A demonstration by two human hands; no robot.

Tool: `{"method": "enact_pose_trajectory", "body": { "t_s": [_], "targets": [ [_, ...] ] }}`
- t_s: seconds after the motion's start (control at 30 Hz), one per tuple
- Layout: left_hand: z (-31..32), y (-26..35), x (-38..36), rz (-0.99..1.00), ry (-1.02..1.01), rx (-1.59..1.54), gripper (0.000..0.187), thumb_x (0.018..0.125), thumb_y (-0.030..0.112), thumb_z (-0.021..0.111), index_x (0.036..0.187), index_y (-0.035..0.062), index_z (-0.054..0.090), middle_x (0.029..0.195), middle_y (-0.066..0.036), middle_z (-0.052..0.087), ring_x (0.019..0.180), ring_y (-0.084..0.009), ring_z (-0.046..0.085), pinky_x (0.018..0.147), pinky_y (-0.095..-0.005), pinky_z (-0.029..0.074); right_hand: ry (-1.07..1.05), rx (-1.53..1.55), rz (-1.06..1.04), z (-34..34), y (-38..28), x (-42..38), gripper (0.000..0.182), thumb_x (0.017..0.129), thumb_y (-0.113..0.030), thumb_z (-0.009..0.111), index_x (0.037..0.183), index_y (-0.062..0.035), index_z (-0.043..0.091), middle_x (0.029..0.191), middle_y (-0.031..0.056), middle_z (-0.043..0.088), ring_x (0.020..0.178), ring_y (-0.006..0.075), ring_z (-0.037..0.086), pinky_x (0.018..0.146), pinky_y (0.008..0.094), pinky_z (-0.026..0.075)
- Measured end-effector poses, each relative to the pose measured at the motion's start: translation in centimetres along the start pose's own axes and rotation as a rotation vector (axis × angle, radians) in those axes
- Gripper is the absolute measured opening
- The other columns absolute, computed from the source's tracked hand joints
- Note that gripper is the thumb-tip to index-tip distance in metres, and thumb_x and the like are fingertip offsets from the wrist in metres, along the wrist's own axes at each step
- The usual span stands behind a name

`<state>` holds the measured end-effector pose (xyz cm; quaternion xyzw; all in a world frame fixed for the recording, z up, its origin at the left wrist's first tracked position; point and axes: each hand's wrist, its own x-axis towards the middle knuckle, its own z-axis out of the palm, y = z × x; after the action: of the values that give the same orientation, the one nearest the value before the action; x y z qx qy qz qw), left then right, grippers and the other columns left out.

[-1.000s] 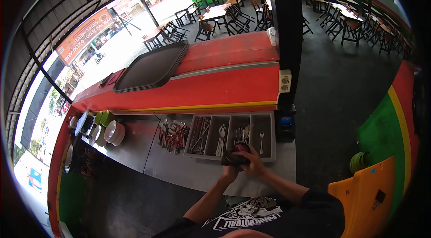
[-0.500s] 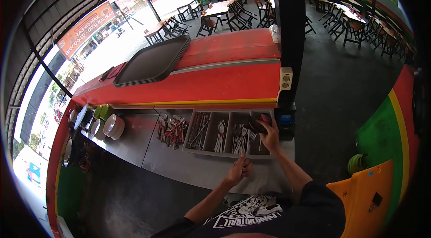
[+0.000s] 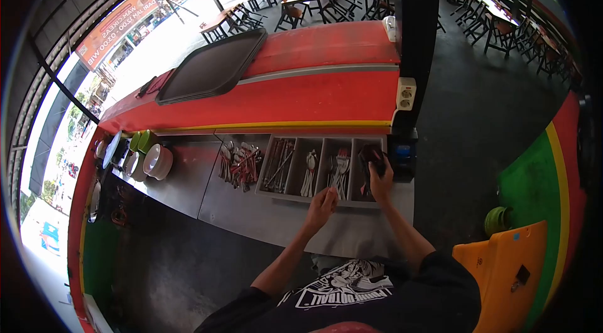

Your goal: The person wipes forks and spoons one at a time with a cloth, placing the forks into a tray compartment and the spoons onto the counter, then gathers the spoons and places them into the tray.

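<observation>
A grey cutlery tray (image 3: 304, 200) with several compartments lies on the steel counter. My right hand (image 3: 381, 183) is over its rightmost compartment, fingers closed around a dark object with a reddish patch (image 3: 372, 156); its kind is not clear. My left hand (image 3: 322, 206) is closed at the tray's front edge, fingertips just below the forks (image 3: 340, 171); I cannot tell what is in it. Spoons (image 3: 309, 173) lie in the compartment left of the forks, and thin, reddish-dark utensils (image 3: 278, 166) fill the leftmost one.
Loose cutlery (image 3: 240, 166) is heaped left of the tray. Stacked bowls (image 3: 157, 161) stand further left on the counter (image 3: 276, 223). Behind rises a red ledge (image 3: 320, 100) with a dark serving tray (image 3: 213, 66). A blue item (image 3: 402, 152) sits right of the cutlery tray, and an orange chair (image 3: 502, 270) stands at right.
My left hand has moved left and up toward the tray's front edge. My right hand has lowered the dark object into the rightmost compartment's area. The view has shifted slightly.
</observation>
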<state>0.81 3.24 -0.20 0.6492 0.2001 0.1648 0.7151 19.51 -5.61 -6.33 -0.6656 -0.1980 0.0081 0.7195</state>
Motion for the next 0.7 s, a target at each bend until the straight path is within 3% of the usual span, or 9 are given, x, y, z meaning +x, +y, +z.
{"method": "enact_pose_trajectory", "body": {
  "t_s": [0.07,0.13,0.23,0.33,0.43,0.53,0.7],
  "targets": [
    [-0.5,-1.1,0.9,-0.062,0.042,0.039,0.04,0.104,0.036,0.039,0.077,0.007,0.046,0.062,0.003,0.036,0.053,-0.0054,0.032,0.049,-0.025,0.03,-0.179,0.086,0.094,0.1,-3.4,-2.9,0.038,0.084,-0.004,0.064,0.121,-0.001,0.054,0.111,0.0156,0.061,0.105,0.022,0.06,0.091,0.032,0.046],
    [-0.6,-2.2,1.7,-0.094,0.121,0.016,0.039,0.104,0.034,0.039,0.078,0.006,0.047,0.06,0.003,0.037,0.053,-0.0054,0.034,0.049,-0.0251,0.03,-0.221,0.141,-0.089,1.0,-3.5,-4.8,0.041,0.082,-0.001,0.062,0.121,-0.0021,0.052,0.11,0.0162,0.063,0.104,0.0233,0.062,0.09,0.032,0.047],
    [-1.1,-3.4,2.5,-0.042,0.191,0.303,0.038,0.103,0.032,0.039,0.082,0.0027,0.052,0.061,-0.001,0.042,0.054,-0.0089,0.039,0.051,-0.0291,0.035,-0.32,0.146,0.006,1.7,-2.4,-6.1,0.043,0.08,0.001,0.061,0.121,-0.0034,0.053,0.107,0.0157,0.064,0.103,0.0262,0.063,0.09,0.0325,0.047],
    [-1.4,-4.7,3.0,0.073,0.322,0.534,0.038,0.103,0.032,0.04,0.089,0.0003,0.055,0.062,-0.007,0.046,0.055,-0.0165,0.045,0.055,-0.0351,0.04,-0.301,0.04,-0.056,2.4,-0.4,-6.2,0.043,0.08,0.0,0.061,0.121,-0.0045,0.053,0.104,0.015,0.064,0.099,0.0281,0.064,0.088,0.0337,0.048],
    [-2.1,-5.2,3.2,-0.076,0.365,0.598,0.038,0.102,0.032,0.04,0.093,-0.0005,0.057,0.067,-0.014,0.054,0.059,-0.0261,0.052,0.06,-0.0395,0.042,-0.281,-0.057,0.061,3.4,2.4,-6.8,0.039,0.081,-0.005,0.063,0.119,-0.0025,0.054,0.103,0.0156,0.065,0.095,0.026,0.065,0.083,0.0329,0.05],
    [-2.3,-5.4,3.9,0.022,0.4,0.673,0.037,0.102,0.032,0.039,0.092,0.0006,0.057,0.074,-0.018,0.06,0.065,-0.0332,0.059,0.061,-0.0408,0.044,-0.277,-0.314,-0.043,4.0,2.7,-7.3,0.039,0.079,-0.015,0.065,0.116,-0.0076,0.056,0.1,0.0165,0.064,0.088,0.037,0.065,0.076,0.043,0.052],
    [-3.7,-8.6,6.3,0.074,0.332,0.731,0.031,0.101,0.029,0.04,0.095,0.0018,0.055,0.079,-0.019,0.064,0.072,-0.0401,0.061,0.062,-0.0457,0.045,-0.296,-0.478,0.062,5.1,2.5,-7.3,0.039,0.077,-0.018,0.068,0.112,-0.0066,0.057,0.097,0.015,0.065,0.089,0.0356,0.064,0.074,0.0425,0.051]
  ]
}}
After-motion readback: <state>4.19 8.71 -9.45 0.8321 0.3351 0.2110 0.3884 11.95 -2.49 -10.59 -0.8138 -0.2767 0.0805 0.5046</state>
